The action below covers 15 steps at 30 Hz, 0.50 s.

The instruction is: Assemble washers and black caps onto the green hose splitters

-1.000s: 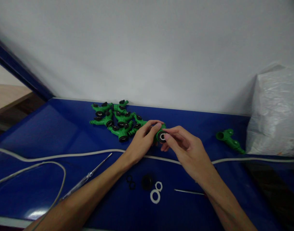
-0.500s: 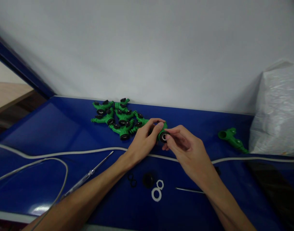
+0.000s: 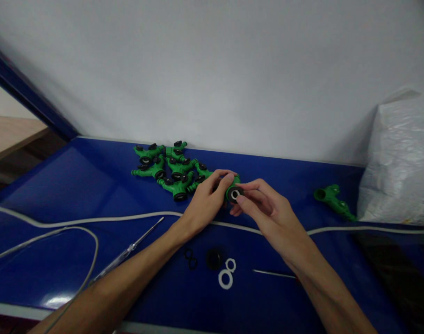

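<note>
A green Y-shaped hose splitter (image 3: 230, 194) is gripped in my left hand (image 3: 209, 195), its round black-collared end turned towards me. A white washer (image 3: 234, 195) shows inside that collar. My right hand (image 3: 263, 204) has its thumb and fingers closed on the collar's right edge, the thumb tip beside the washer. Below the hands lie two white washers (image 3: 225, 286), a round black collar (image 3: 213, 259) and two small black rings (image 3: 191, 260). Part of the held splitter is hidden by my left fingers.
Several assembled green splitters (image 3: 177, 188) cluster at the back left. A lone green splitter body (image 3: 333, 200) lies at right near a plastic bag (image 3: 397, 162). A white cable (image 3: 128, 217) crosses the blue table. Two screwdrivers, one clear-handled (image 3: 131, 248) and one thin (image 3: 274, 272), lie in front.
The held splitter and my right hand have shifted slightly left, and the collar faces me a little more. My left hand keeps its grip.
</note>
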Each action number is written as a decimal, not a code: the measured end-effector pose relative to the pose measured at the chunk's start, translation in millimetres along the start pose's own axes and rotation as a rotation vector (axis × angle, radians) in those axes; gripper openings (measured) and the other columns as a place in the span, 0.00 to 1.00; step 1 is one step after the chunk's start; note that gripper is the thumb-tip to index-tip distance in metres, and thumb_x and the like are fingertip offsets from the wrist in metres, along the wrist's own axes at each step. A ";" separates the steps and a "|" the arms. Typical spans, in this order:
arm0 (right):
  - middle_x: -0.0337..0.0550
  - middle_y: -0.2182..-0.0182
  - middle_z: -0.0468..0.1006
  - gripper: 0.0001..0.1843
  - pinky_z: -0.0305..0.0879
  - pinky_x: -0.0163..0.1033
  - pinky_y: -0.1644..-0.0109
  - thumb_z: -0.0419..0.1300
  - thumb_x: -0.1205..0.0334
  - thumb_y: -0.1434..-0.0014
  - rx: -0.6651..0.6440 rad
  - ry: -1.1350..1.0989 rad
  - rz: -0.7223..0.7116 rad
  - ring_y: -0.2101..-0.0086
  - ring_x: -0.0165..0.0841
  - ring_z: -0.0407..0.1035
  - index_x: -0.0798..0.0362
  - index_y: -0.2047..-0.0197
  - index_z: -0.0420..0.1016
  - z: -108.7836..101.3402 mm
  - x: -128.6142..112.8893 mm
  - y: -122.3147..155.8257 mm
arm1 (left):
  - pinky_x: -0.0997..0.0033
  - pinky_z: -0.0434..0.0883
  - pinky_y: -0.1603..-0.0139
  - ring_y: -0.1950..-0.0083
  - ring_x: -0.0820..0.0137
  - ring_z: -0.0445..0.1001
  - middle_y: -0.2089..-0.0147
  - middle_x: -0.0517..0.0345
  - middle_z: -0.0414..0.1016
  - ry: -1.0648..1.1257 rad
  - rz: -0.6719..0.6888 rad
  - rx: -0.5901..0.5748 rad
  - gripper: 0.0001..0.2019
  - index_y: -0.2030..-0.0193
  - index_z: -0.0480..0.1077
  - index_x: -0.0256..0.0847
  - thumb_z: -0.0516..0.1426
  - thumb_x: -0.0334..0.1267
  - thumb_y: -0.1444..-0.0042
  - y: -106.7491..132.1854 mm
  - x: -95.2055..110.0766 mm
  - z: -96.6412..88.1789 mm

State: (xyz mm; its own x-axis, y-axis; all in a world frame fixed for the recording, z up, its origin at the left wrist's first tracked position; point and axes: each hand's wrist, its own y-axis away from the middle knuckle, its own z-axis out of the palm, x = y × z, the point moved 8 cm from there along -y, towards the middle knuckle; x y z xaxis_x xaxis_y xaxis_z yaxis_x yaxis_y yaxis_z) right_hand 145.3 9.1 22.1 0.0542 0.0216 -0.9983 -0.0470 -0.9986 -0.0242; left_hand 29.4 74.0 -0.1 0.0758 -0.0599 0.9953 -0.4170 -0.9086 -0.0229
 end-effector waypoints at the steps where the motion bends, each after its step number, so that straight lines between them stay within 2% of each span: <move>1: 0.39 0.67 0.83 0.13 0.78 0.42 0.57 0.68 0.51 0.37 -0.015 -0.007 0.020 0.67 0.34 0.80 0.48 0.58 0.72 -0.3 1.2 0.0 | 0.75 0.68 0.62 0.62 0.71 0.73 0.60 0.58 0.77 -0.035 0.014 -0.002 0.19 0.46 0.75 0.39 0.52 0.50 0.30 -0.1 1.5 -0.8; 5: 0.39 0.67 0.84 0.17 0.78 0.44 0.55 0.71 0.48 0.40 -0.063 -0.035 0.092 0.67 0.35 0.81 0.48 0.60 0.71 -0.4 6.5 0.6 | 0.72 0.67 0.58 0.62 0.70 0.73 0.62 0.60 0.77 -0.207 0.071 -0.032 0.18 0.47 0.76 0.40 0.52 0.49 0.30 -0.3 7.5 -2.1; 9: 0.39 0.68 0.85 0.19 0.80 0.45 0.55 0.73 0.47 0.43 -0.068 -0.042 0.126 0.67 0.36 0.82 0.48 0.61 0.70 -1.4 10.1 0.6 | 0.71 0.67 0.58 0.64 0.70 0.73 0.64 0.60 0.77 -0.243 0.061 -0.069 0.19 0.49 0.77 0.41 0.52 0.51 0.30 -0.6 5.5 -1.0; 15: 0.37 0.70 0.84 0.17 0.79 0.42 0.57 0.73 0.51 0.42 -0.055 -0.076 0.126 0.69 0.34 0.81 0.49 0.62 0.71 -2.0 12.7 0.5 | 0.71 0.67 0.51 0.53 0.67 0.76 0.53 0.57 0.81 -0.257 0.104 -0.078 0.19 0.49 0.76 0.40 0.51 0.50 0.29 0.0 6.6 0.0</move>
State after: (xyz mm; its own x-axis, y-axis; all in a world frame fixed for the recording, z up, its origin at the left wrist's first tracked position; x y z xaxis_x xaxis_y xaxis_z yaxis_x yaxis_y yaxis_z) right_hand 147.9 8.7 9.5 -0.0247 -0.1030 -0.9944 0.0057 -0.9947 0.1029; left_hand 29.9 73.6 6.4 0.2518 -0.2629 0.9314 -0.5020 -0.8583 -0.1065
